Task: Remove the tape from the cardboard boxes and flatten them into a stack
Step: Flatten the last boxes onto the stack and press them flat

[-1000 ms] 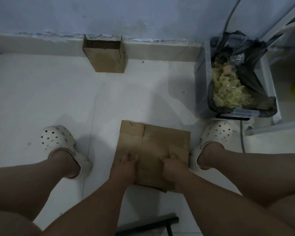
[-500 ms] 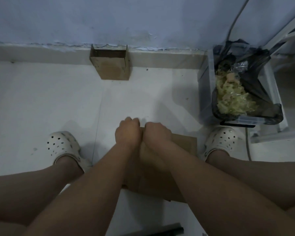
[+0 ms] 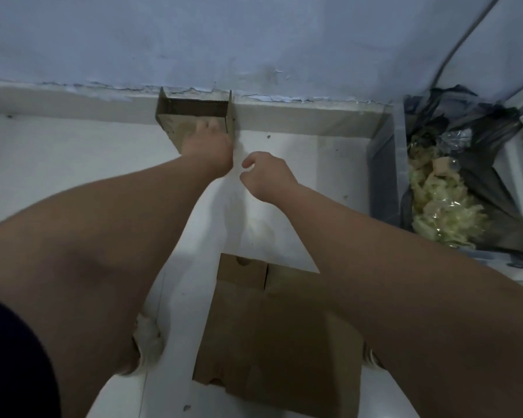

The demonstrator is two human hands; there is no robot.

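Note:
A small open cardboard box [image 3: 174, 127] stands against the skirting at the far wall. My left hand [image 3: 209, 145] is stretched out to it, and its fingers touch the box's front face. Just to the right, my right hand [image 3: 264, 177] hovers over the floor with loosely curled fingers and holds nothing. A flattened piece of cardboard [image 3: 266, 330] lies on the white floor near me, between my feet, partly under my right forearm.
A clear bin [image 3: 385, 176] lined with a black bag holds crumpled yellowish tape [image 3: 435, 203] at the right. A cable [image 3: 453, 52] runs up the wall above it. My light clog [image 3: 147, 342] shows beside my left leg.
Both hands have left the flattened cardboard and reached forward towards the far wall. My left hand has arrived at the small box, and the view has tilted forward.

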